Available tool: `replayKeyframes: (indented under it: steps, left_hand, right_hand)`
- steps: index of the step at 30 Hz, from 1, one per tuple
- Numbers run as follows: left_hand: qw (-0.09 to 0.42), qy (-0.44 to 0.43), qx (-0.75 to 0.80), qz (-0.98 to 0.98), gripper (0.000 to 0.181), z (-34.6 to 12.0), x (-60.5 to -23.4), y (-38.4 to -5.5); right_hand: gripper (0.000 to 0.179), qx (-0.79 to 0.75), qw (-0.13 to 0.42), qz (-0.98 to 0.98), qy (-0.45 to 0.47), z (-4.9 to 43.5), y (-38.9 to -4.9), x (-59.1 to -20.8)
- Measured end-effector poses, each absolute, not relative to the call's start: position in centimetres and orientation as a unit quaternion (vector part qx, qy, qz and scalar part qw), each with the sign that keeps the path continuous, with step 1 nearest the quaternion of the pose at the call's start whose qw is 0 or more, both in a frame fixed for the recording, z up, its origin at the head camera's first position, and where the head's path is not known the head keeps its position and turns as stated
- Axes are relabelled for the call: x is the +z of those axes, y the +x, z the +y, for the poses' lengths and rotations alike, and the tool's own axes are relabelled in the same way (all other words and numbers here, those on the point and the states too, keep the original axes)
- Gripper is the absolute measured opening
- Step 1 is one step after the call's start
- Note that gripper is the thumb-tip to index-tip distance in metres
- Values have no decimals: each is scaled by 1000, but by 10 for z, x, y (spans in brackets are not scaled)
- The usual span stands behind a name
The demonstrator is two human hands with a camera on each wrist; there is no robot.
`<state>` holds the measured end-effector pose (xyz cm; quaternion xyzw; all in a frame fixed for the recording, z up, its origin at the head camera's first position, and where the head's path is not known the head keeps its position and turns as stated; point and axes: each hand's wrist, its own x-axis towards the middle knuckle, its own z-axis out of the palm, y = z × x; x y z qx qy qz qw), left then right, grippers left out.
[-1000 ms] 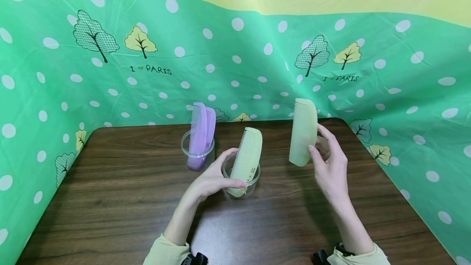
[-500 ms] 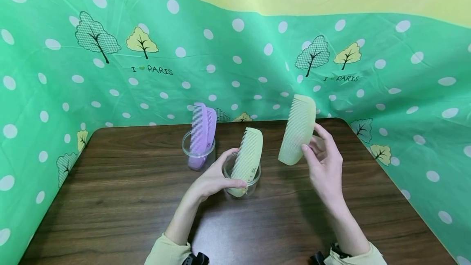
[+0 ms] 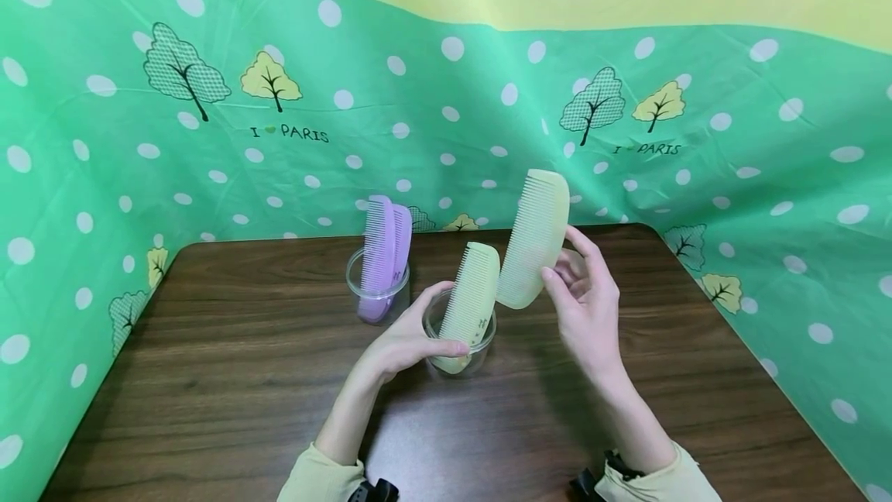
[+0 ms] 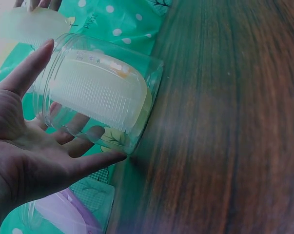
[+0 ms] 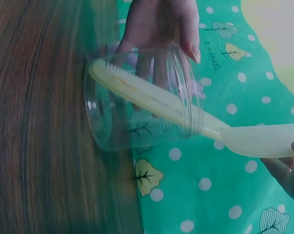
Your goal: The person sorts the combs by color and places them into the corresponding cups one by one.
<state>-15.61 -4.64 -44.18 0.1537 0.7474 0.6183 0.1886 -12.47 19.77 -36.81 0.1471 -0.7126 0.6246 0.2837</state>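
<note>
In the head view, my left hand holds a clear jar at its side, thumb across near the rim and fingers round the far side. Inside the jar leans a pale green comb, its upper part above the rim. My right hand pinches a second pale green comb by its back edge, thumb in front. That comb hangs tilted in the air at the upper right of the jar. In the right wrist view, the held comb overlaps the tip of the comb in the jar; contact cannot be told.
Behind and left of my left hand, another clear jar holds two purple combs leaning together. Both jars stand on a dark wood-grain table. A green dotted cloth hangs behind the table and along its sides.
My right hand has moved left with its comb, closer to the jar at my left hand, and the comb has risen slightly and tilted more. The left hand stays in place.
</note>
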Motion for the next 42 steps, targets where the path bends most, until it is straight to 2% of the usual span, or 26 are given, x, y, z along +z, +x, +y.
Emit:
replayKeyframes:
  steps: [27,42]
  left_hand:
    - [185,169,618,745,97,-46,-441,-157]
    - [187,158,614,750,97,-46,-443,-157]
  right_hand:
    - [58,632,201,-737,131,168,-132,-394]
    - [58,592,171,-784,76,168,-129,-399]
